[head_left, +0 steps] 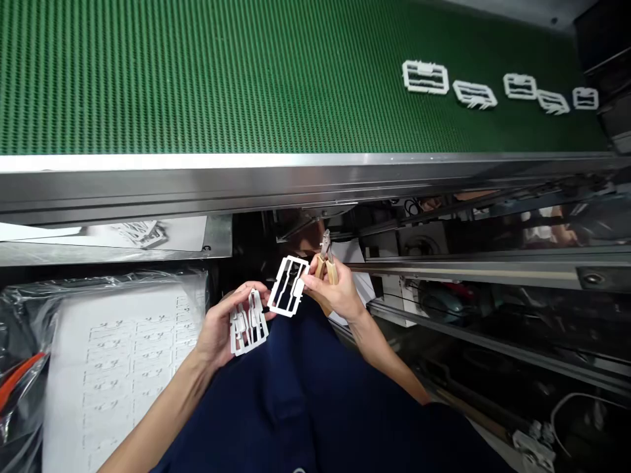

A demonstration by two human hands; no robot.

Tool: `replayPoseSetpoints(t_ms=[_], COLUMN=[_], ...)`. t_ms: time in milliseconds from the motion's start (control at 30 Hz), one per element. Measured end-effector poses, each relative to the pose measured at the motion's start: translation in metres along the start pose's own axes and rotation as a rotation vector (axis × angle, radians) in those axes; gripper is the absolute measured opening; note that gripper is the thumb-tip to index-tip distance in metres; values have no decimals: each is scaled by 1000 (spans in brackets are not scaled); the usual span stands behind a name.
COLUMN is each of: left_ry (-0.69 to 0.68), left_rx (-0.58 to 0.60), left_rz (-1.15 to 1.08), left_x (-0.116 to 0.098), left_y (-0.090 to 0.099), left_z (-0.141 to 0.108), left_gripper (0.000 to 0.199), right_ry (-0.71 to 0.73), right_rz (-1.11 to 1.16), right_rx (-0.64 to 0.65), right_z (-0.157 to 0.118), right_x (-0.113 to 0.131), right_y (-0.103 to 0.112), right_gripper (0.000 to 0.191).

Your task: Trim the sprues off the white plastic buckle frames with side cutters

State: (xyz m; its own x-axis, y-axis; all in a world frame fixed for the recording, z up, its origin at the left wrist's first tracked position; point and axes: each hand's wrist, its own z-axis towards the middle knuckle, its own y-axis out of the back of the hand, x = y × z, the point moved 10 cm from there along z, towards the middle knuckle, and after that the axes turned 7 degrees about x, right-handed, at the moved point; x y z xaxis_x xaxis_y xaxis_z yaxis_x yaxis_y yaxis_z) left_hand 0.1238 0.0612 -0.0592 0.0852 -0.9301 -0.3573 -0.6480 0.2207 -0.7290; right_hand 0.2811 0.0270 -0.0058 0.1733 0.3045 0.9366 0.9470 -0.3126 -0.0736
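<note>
My left hand (220, 330) holds a white moulded plastic part (249, 323) with several slender upright pieces, gripped between fingers and thumb. My right hand (335, 290) grips a pair of side cutters (326, 261) with tan handles and steel jaws pointing away from me. The same hand pinches the edge of a white rectangular plastic frame (288, 286) with dark slots through it. The frame's lower left corner sits close to my left fingertips. Both hands are above my dark navy top (296, 394).
A green ribbed conveyor belt (197, 79) carries several white plastic frames (425, 77) at its far right. A steel rail (296, 180) runs along the belt's near edge. White sheets (113, 374) lie in clear plastic wrap at lower left. Dark machinery and cables fill the lower right.
</note>
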Motion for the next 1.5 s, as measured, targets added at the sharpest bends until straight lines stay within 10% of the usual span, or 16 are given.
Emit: replayPoseSetpoints(t_ms=[700,1033,1500], left_ry=[39,-261,-71], left_rx=[90,-32,107], left_rz=[287,610,953], left_x=[-20,-47,-78], left_y=[-14,-13,-20], left_z=[36,15,20], left_gripper=[22,17,24], right_ry=[-47,-39,0], right_rz=[43,144,-44], right_rx=[132,-50,156], right_z=[13,22,25], right_x=[-16,-32,-14], right_y=[-11,-10,-34], right_gripper=[34,31,24])
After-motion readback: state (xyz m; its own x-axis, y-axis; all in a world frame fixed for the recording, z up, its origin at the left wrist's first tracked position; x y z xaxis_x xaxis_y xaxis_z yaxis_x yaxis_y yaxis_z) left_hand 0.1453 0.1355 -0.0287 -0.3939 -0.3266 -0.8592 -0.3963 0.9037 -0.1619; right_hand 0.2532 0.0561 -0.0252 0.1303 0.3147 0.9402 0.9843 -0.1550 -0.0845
